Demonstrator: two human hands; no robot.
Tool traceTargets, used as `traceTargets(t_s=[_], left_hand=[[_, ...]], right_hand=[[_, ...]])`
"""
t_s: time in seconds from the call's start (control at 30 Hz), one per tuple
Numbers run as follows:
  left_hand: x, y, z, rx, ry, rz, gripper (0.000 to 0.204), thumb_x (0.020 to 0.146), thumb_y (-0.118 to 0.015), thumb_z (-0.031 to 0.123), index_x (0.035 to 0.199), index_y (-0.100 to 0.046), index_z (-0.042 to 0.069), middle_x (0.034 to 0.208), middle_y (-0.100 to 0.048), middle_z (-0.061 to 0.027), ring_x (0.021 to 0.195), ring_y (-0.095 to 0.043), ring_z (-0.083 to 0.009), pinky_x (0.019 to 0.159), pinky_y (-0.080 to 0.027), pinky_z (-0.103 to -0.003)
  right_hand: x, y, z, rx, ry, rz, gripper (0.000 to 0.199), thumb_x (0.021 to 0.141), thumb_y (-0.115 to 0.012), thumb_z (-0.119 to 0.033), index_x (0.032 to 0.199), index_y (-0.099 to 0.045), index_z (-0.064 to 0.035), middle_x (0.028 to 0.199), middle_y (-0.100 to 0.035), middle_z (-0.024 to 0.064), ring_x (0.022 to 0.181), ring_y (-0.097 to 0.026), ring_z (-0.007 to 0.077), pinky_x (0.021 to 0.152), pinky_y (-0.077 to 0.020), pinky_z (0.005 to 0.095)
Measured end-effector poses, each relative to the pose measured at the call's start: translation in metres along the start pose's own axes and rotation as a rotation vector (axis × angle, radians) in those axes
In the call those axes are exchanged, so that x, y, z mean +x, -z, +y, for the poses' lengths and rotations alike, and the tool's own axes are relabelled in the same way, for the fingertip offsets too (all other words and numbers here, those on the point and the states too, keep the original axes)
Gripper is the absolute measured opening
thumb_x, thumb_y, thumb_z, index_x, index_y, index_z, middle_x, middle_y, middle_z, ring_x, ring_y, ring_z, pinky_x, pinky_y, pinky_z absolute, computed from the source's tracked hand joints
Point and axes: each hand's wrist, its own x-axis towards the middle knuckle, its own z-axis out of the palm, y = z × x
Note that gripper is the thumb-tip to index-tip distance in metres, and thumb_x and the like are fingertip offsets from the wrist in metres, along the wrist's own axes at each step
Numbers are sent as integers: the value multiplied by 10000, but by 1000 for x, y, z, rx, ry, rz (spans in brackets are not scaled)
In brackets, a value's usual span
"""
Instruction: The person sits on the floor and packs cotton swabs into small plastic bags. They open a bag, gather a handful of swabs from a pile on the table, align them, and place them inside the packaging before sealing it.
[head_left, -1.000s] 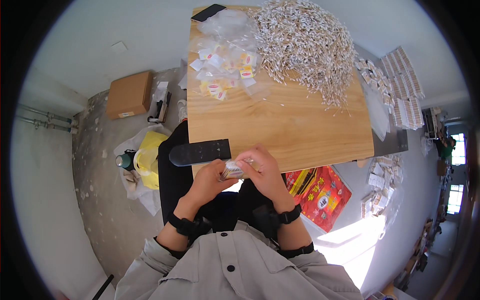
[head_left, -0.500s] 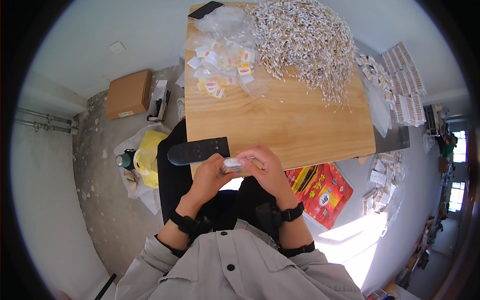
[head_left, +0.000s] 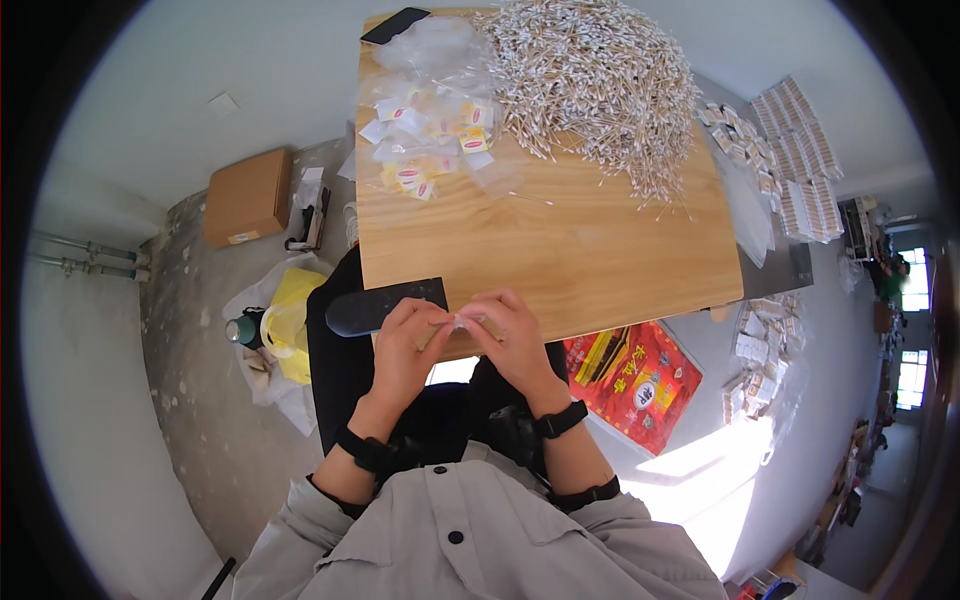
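Just off the near edge of the wooden table (head_left: 600, 262), both my hands meet over a small clear plastic bag (head_left: 459, 320). My left hand (head_left: 402, 350) pinches one side of it between thumb and fingers. The other side is in the closed fingertips of my right hand (head_left: 515, 345). Fingers hide most of the bag, and its contents cannot be made out now. A big heap of white-tipped cotton swabs (head_left: 600, 90) covers the far right of the tabletop. Left of the heap lie empty clear bags (head_left: 430, 55) with yellow-and-white label cards (head_left: 410, 175).
Beside my left hand, a dark flat board (head_left: 380, 307) overlaps the table's near left corner. A red printed sack (head_left: 640, 385) lies below right. Bundled swab packs (head_left: 805, 165) are stacked further right. A cardboard box (head_left: 248, 195) and yellow bag (head_left: 290, 310) stand on the left floor.
My hands have drawn level, fingertips closer together along the bag. Its whitish filling, visible before, is now mostly covered by my fingers. The whole view has shifted slightly.
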Motion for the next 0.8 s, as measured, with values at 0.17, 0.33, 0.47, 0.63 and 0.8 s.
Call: traceTargets(t_s=[0.17,0.33,0.47,0.63,0.8], left_hand=[[2,-1,3,7,-41,4,127,809,-699,-11,927,-655,11,941,-622,-115,866,-630,-264,775,-497,-331],[-1,-8,2,-29,-14,20,118,821,-678,-34,922,-627,1,926,-606,-104,763,-598,-207,706,-488,-303],[-1,-5,7,-46,52,18,126,818,-681,-36,924,-628,5,915,-601,-91,703,-559,-167,664,-471,-278],[-3,2,3,-43,59,8,121,808,-697,-28,903,-634,13,900,-605,-82,694,-556,-158,655,-464,-273],[-4,3,5,-50,61,14,107,814,-691,-26,895,-634,14,897,-606,-86,702,-566,-166,656,-465,-277]], right_hand=[[-5,7,13,-9,26,35,87,859,-674,-71,943,-669,-51,911,-598,97,871,-612,269,768,-490,340],[-9,6,10,46,-84,24,80,868,-672,-78,938,-662,-41,888,-599,102,839,-611,256,736,-495,330],[-7,5,8,67,-76,39,81,871,-672,-81,940,-664,-40,887,-602,98,830,-612,245,721,-499,320],[-10,4,14,96,-96,42,84,873,-669,-72,951,-671,-43,890,-607,95,837,-614,241,721,-501,321],[-10,5,15,98,-70,54,94,875,-668,-67,967,-679,-48,889,-610,98,828,-611,238,727,-504,321]])
